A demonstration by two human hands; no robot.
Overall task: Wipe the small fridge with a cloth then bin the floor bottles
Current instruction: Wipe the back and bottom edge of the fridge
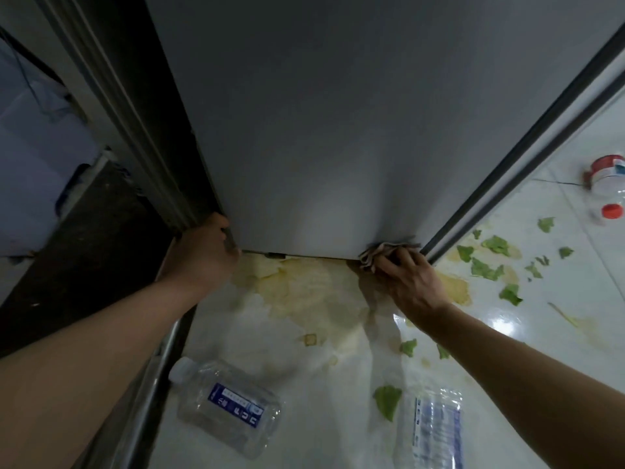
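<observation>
The grey fridge (pixel 321 123) fills the upper middle of the view, seen from above. My right hand (pixel 411 282) presses a crumpled cloth (pixel 382 253) against the fridge's lower right corner. My left hand (pixel 206 255) grips the lower left corner of the fridge. Three clear plastic bottles lie on the floor: a blue-labelled bottle (pixel 230 406) with a white cap near my left forearm, a second blue-labelled bottle (pixel 434 428) at the bottom right, and a red-capped bottle (pixel 607 189) at the far right.
The white tiled floor (pixel 558 333) carries a yellowish spill (pixel 297 289) in front of the fridge and several green leaf scraps (pixel 490 265). A dark gap and metal rail (pixel 152 367) run along the left. A pale blue container (pixel 37 157) stands at the far left.
</observation>
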